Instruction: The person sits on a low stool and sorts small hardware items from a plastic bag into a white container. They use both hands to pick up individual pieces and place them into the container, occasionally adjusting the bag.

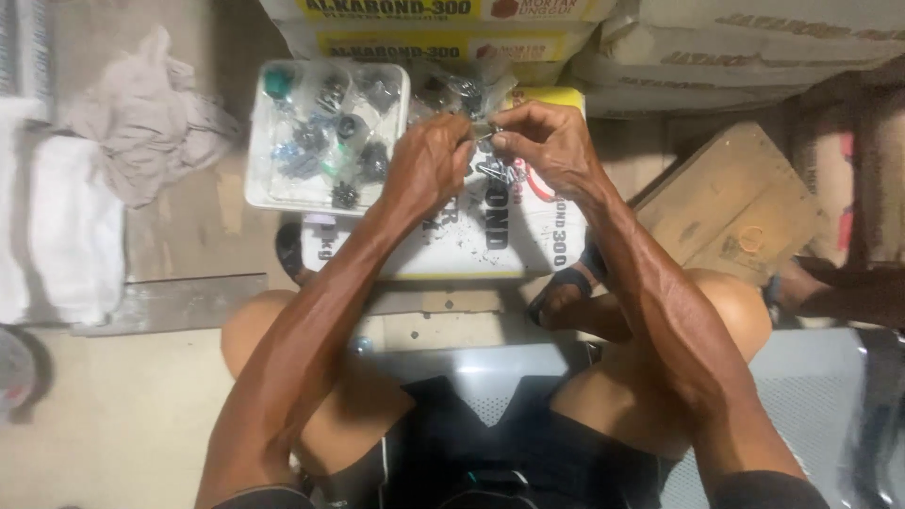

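Nearest the camera, the person sits on a grey metal seat [490, 372] in dark shorts, knees apart, both forearms reaching forward over the lap. A sandalled foot [558, 294] rests on the floor between the knees and the sack ahead.

The left hand [426, 165] and right hand [547, 146] meet above a white printed sack [490, 236] that lies flat as a work surface. The fingers of both hands are pinched narrow around a small metal part [485, 138] held between the fingertips; it is too small and blurred to say what kind of fitting it is, perhaps a clip or screw. Nothing blocks the view of the hands, though they hide the middle of the sack.

Left of the sack, a grey slab [170, 303] lies on the pale concrete floor [123, 424]. To the right sits a tilted wooden board [731, 203].

Just beside the left hand is a white plastic tray [259, 184] holding small clear bags of dark gears and metal hardware, one with a green piece. A crumpled clear plastic bag [462, 90] lies beyond the fingertips.

Farther left lie crumpled cloth rags [141, 118] and a white folded sack [66, 226]. At the back, stacked sacks [660, 47] form a wall.
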